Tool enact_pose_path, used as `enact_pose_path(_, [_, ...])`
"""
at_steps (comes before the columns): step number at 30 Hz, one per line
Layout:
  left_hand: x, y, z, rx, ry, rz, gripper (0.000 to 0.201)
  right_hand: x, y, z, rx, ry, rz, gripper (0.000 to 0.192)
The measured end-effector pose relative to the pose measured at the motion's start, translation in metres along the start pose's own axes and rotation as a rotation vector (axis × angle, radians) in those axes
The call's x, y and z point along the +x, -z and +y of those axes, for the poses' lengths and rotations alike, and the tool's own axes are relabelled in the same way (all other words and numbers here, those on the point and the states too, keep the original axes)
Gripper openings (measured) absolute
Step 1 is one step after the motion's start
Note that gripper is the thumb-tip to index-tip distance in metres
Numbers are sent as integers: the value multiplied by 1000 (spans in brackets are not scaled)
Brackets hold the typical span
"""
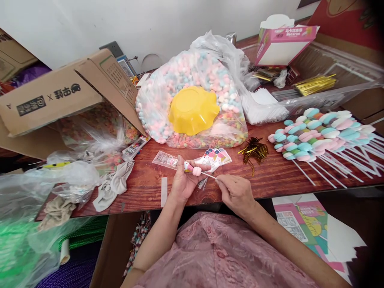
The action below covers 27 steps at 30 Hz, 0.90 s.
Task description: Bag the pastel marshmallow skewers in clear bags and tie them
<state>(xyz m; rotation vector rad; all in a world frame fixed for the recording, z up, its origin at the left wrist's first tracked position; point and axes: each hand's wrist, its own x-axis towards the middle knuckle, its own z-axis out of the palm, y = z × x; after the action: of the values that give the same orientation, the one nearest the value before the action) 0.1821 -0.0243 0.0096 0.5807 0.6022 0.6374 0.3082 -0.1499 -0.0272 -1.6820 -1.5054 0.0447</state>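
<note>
Table point(279, 172): marshmallow stick point(200, 172) between fingers point(192, 165).

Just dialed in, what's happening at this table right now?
A person is working a marshmallow stick over a wooden table. The left hand grips the candy end, where a pink marshmallow shows; the right hand pinches the thin white stick. A pile of finished skewers lies to the right, beside gold twist ties. Behind the hands, a yellow bowl sits upside down on a big bag of pastel marshmallows.
</note>
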Motion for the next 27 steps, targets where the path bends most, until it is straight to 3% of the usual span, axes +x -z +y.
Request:
enact_pose_path(5, [-1, 6, 6, -59, -20, -45, 47, 5, 8, -3, 544, -349, -345, 26])
enact_pose_path(8, [2, 14, 17, -155, -90, -11, 50, 5, 14, -2, 599, -400, -385, 27])
enact_pose_path(14, [11, 27, 31, -310, -190, 202, 40, -3, 7, -2, 231, -187, -203, 25])
enact_pose_path(20, [9, 20, 24, -170, -194, 178, 43, -10, -1, -6, -149, 150, 82, 23])
enact_pose_path(27, [10, 21, 25, -87, -118, 115, 42, -8, 7, 3, -299, 289, 118, 25])
